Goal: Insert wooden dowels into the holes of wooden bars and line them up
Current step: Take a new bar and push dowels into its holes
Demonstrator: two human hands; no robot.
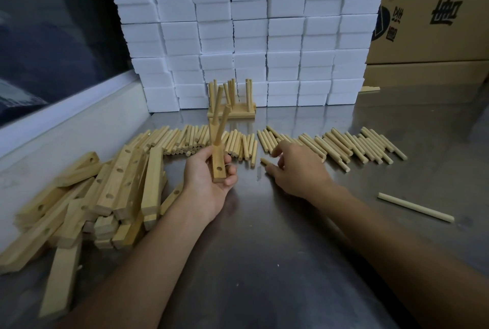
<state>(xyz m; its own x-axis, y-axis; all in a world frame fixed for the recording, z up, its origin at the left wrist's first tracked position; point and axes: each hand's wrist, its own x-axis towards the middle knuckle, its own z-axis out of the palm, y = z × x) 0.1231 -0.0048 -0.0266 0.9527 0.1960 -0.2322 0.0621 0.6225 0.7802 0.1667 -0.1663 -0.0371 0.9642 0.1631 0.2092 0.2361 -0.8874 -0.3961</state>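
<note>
Left hand (209, 178): grips one bar (219, 162) carrying two dowels.
Right hand (296, 170): fingers spread, touching one loose dowel (264, 161).

The counter (291, 236) is bare metal, grey and brushed, glossy enough to mirror blurred shapes at its far edge. The dowels (330, 146) lying across it are pale, unpainted wood, round and smooth with a matt look. The heap of bars (111, 191) at the left is the same light raw wood, matt, with faint grain and clean drilled holes. Behind stands a wall of white blocks (251, 24), matt and slightly grainy like foam, with rough-cut edges. At the right, brown cardboard boxes (434, 11), dull paper surface, carry black print.
</note>
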